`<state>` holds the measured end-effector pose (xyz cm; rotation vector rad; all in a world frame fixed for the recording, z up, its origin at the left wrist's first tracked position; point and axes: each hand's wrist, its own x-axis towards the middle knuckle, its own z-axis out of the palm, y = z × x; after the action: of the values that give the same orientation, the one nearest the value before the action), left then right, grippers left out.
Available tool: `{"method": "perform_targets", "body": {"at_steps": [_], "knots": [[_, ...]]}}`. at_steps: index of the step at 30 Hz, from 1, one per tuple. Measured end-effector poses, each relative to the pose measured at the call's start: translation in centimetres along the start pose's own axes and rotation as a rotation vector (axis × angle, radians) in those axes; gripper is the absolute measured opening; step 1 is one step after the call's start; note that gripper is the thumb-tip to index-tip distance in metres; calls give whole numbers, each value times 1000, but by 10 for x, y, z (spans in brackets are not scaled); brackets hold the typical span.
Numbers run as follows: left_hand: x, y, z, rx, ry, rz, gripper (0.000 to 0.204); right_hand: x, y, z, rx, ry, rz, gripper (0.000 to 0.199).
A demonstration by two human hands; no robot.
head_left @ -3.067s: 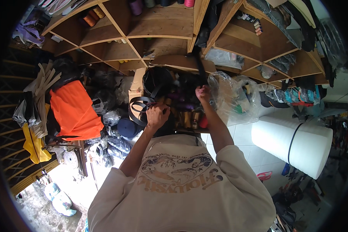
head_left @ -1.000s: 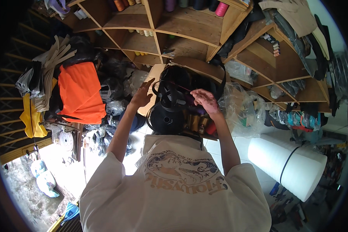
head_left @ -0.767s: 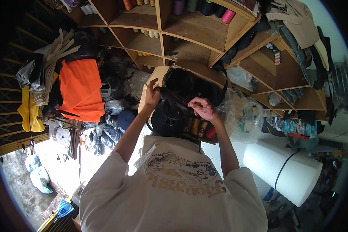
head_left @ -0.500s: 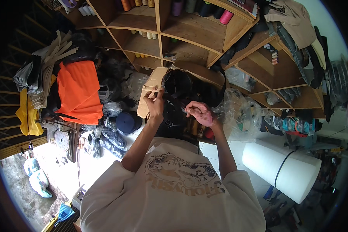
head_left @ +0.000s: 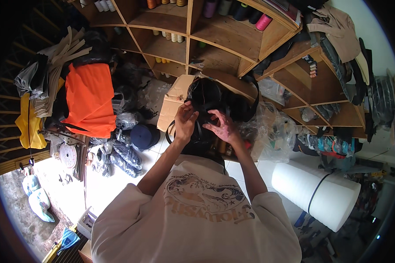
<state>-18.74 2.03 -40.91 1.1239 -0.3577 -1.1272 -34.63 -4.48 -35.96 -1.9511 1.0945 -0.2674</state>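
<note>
Both hands have drawn together since a moment ago, when the right one hung apart, lower on the straps. Nearest, the left hand (head_left: 185,122) lies against the black bag (head_left: 205,100), fingers curled onto its dark webbing. Just beside it the right hand (head_left: 223,127) presses on the same bundle; whether its grip actually pinches a strap or only rests there I cannot tell, since the fabric is too dark. That bag is rounded, black all over, with loose strap loops hanging below the hands, and it is held up in front of the wooden shelf's (head_left: 232,41) lower edge. A flattened cardboard piece (head_left: 173,103) stands just behind it, touching. Farther left an orange cloth (head_left: 90,98) hangs, and thread cones (head_left: 263,22) stand in the shelf's upper compartments.
</note>
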Motion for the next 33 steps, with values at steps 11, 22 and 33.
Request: {"method": "perform_targets", "body": {"at_steps": [11,22,33], "knots": [[4,-1,-7,-34,-8,-92,40,3,16,34,-401,253,-323,19],[-37,19,29,670,1,216,67,21,22,19,69,389,-281,7],[-41,1,24,525,-149,131,58,36,23,-25,1012,97,126,6]]}}
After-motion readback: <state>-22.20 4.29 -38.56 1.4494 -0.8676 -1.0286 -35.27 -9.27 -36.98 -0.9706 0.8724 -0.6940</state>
